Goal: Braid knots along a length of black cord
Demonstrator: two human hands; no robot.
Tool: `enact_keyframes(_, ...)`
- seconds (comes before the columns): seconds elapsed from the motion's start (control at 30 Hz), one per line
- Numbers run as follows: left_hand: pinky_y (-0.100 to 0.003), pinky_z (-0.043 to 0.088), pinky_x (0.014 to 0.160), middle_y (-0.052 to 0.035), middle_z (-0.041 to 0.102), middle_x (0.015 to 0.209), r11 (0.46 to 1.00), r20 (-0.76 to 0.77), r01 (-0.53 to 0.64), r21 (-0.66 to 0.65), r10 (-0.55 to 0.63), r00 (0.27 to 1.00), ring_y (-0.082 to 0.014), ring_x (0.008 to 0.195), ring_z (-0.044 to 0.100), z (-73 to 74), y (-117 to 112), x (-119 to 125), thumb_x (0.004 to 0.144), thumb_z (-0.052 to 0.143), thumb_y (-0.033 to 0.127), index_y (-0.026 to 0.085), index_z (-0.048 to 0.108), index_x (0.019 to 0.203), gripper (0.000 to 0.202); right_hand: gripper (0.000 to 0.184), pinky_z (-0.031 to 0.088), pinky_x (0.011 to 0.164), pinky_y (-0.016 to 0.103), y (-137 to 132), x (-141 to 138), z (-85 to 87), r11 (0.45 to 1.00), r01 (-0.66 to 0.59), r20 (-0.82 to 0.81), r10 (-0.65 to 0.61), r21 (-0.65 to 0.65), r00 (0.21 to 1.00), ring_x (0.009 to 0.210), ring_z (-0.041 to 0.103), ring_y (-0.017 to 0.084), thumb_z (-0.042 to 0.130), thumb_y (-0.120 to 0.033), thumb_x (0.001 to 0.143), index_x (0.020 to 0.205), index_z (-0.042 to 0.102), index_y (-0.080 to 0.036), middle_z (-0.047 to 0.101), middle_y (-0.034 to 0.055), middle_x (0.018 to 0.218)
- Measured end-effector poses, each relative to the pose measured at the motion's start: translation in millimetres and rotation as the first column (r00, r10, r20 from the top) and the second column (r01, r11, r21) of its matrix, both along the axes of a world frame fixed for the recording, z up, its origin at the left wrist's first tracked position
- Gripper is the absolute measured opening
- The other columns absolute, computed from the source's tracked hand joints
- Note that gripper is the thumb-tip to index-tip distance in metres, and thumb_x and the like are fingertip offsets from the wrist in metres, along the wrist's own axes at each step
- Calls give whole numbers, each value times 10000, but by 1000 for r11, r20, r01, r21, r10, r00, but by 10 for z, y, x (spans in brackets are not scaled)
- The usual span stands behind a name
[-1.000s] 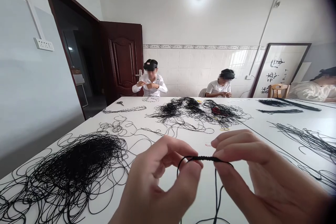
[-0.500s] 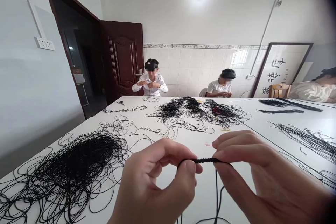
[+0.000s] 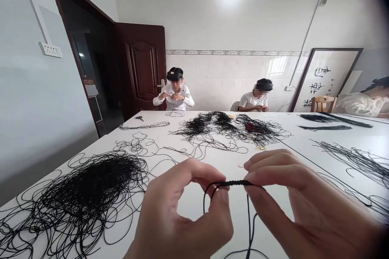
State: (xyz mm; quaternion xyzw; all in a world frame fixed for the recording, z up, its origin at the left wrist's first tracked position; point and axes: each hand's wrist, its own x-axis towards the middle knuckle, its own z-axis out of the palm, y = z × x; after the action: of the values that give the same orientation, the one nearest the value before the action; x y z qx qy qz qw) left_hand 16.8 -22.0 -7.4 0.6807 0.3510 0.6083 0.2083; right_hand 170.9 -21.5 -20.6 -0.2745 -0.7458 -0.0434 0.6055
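A short length of knotted black cord (image 3: 234, 183) stretches level between my two hands above the table. My right hand (image 3: 291, 194) pinches its right end between thumb and fingertips. At the left end, my left hand (image 3: 188, 206) is curled, its fingertips against the cord and its thumb a little lower. Thin loose strands bow out inside the left hand's curl. Below my right fingertips, black cord ends (image 3: 249, 226) hang down toward the table. Parts of the cord under the fingertips are hidden.
A big tangle of black cord (image 3: 91, 186) lies on the white table (image 3: 170, 210) at left. More cord heaps (image 3: 223, 123) lie farther back, with scissors (image 3: 139, 118) beyond. Cord bundles (image 3: 358, 160) spread at right. Several people (image 3: 174, 95) sit across and at the right.
My left thumb has dropped slightly from the cord, and strands now show as loops by the left fingers. The knotted cord has risen a little. My right hand keeps its pinch.
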Motion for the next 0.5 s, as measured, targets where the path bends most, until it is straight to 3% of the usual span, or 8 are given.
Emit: enact_keyframes(0.5,-133,501,574,99,635,612,998,-34,-53,41,54,998,-63,562,604,1,-8,17,681,560,55,236,608,679,187,203,479,664,240,-17,13,12,1000,-2,25,2,-13,1000,822,577,132,560,-2,804,889,539,-186,576,21,787)
